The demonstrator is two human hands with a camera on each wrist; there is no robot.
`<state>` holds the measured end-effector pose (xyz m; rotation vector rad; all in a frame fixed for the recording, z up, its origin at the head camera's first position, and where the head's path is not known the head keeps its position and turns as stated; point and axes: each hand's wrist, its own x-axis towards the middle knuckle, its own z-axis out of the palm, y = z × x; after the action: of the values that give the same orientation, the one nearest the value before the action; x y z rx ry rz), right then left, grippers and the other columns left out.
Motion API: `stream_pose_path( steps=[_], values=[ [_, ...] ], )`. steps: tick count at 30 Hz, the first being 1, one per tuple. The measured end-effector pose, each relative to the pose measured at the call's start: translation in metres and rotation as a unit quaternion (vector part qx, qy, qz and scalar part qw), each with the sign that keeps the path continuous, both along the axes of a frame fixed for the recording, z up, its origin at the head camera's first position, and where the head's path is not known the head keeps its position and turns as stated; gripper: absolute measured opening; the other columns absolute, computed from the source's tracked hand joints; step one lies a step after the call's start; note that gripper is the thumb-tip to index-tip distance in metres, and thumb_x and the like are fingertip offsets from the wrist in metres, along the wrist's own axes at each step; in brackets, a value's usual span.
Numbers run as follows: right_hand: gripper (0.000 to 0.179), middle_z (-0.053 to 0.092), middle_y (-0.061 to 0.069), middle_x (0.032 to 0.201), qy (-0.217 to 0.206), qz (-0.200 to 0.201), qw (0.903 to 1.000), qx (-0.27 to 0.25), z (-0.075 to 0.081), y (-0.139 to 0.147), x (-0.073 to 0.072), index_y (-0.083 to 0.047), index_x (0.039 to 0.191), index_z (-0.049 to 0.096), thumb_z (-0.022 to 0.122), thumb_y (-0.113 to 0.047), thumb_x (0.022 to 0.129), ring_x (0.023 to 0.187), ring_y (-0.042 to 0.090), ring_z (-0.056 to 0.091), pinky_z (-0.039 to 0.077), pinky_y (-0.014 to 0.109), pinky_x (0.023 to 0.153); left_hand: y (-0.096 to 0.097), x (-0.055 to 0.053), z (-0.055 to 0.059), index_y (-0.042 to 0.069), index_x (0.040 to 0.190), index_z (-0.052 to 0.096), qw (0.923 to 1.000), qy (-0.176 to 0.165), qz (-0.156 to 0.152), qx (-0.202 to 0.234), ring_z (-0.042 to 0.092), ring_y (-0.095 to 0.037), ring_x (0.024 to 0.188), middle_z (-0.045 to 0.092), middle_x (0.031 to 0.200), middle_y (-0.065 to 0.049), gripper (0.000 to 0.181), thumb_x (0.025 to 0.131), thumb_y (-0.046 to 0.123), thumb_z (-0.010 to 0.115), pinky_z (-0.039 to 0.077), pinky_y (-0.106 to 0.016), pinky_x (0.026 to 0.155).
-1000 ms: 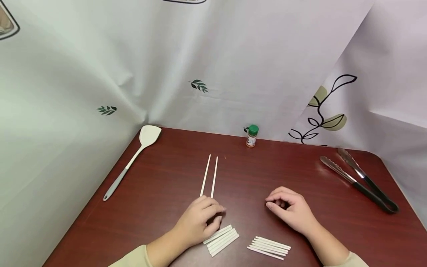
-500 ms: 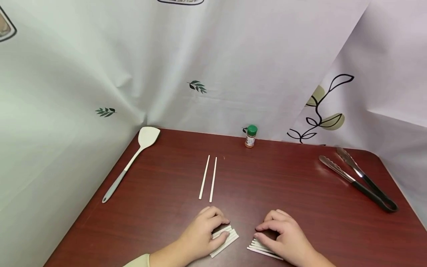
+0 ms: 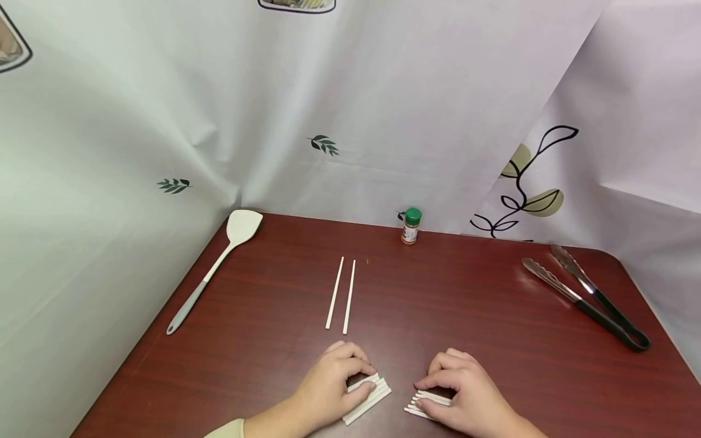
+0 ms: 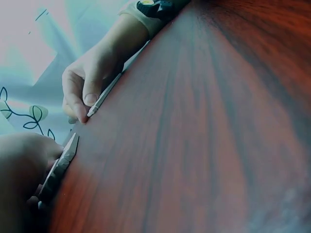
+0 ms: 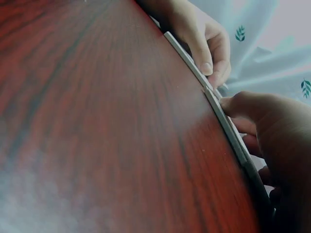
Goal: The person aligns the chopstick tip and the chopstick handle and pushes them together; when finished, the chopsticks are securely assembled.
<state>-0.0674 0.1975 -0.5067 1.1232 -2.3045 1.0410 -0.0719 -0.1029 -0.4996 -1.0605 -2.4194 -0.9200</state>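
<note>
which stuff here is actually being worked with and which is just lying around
In use:
left hand on the left stick bundle
right hand on the right stick bundle
two laid-out sticks

Lying about:
spatula
spice jar
tongs

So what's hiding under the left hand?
Under the left hand lies a bundle of white sticks; its fingers curl over them. The sticks' near ends poke out, the rest is covered.

Spatula (image 3: 210, 272) lies left, tongs (image 3: 586, 294) right, jar (image 3: 411, 225) behind two sticks (image 3: 341, 294).

Glossy wood-grain table (image 3: 471, 316); matt white sticks (image 3: 341, 294), perhaps plastic; shiny metal tongs (image 3: 583, 294).
</note>
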Motion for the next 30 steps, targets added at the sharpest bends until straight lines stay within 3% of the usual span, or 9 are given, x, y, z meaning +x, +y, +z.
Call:
stream_pose_path(
  steps=[10, 16, 20, 27, 30],
  values=[
    [0.034, 0.064, -0.026, 0.092, -0.021, -0.014, 0.9997, 0.005, 0.0022, 0.0006, 0.0034, -0.035, 0.096, 0.082, 0.099, -0.020, 0.070, 0.086, -0.005, 0.052, 0.036, 0.025, 0.081, 0.0027, -0.0007, 0.0023, 0.021, 0.091, 0.079, 0.9983, -0.048, 0.001, 0.032, 0.058, -0.003, 0.091, 0.067, 0.096, 0.015, 0.021, 0.077, 0.014, 0.094, 0.045, -0.014, 0.083],
    [0.042, 0.057, -0.024, 0.091, -0.058, -0.040, 0.9974, 0.014, 0.0069, 0.0016, 0.0043, -0.038, 0.094, 0.072, 0.099, -0.021, 0.067, 0.084, -0.003, 0.052, 0.038, 0.016, 0.075, 0.0040, -0.0019, 0.0017, 0.023, 0.085, 0.074, 0.9979, -0.046, 0.001, 0.046, 0.059, -0.002, 0.090, 0.067, 0.092, 0.017, 0.024, 0.076, 0.012, 0.094, 0.046, -0.016, 0.085],
    [0.041, 0.056, -0.022, 0.088, -0.063, -0.028, 0.9976, 0.004, 0.0054, 0.0012, 0.0047, -0.038, 0.089, 0.071, 0.100, -0.019, 0.067, 0.083, -0.003, 0.050, 0.037, 0.014, 0.073, 0.0042, -0.0008, 0.0019, 0.023, 0.084, 0.073, 0.9975, -0.050, 0.003, 0.050, 0.060, -0.002, 0.090, 0.067, 0.092, 0.017, 0.024, 0.077, 0.011, 0.093, 0.046, -0.018, 0.084],
    [0.039, 0.056, -0.023, 0.083, -0.067, -0.033, 0.9972, -0.009, 0.0068, -0.0033, 0.0056, -0.039, 0.086, 0.071, 0.098, -0.017, 0.069, 0.080, -0.002, 0.050, 0.036, 0.013, 0.072, 0.0043, 0.0023, 0.0019, 0.023, 0.087, 0.072, 0.9912, -0.086, 0.014, 0.100, 0.061, -0.002, 0.088, 0.066, 0.095, 0.016, 0.025, 0.080, 0.007, 0.090, 0.050, -0.019, 0.079],
    [0.042, 0.055, -0.026, 0.082, -0.078, -0.042, 0.9961, -0.003, 0.0085, -0.0050, 0.0063, -0.040, 0.085, 0.070, 0.098, -0.013, 0.068, 0.079, -0.002, 0.049, 0.036, 0.013, 0.072, 0.0036, 0.0020, 0.0005, 0.021, 0.088, 0.072, 0.9887, -0.085, 0.008, 0.123, 0.062, -0.003, 0.086, 0.066, 0.096, 0.014, 0.024, 0.082, 0.005, 0.088, 0.051, -0.017, 0.077]
  ],
)
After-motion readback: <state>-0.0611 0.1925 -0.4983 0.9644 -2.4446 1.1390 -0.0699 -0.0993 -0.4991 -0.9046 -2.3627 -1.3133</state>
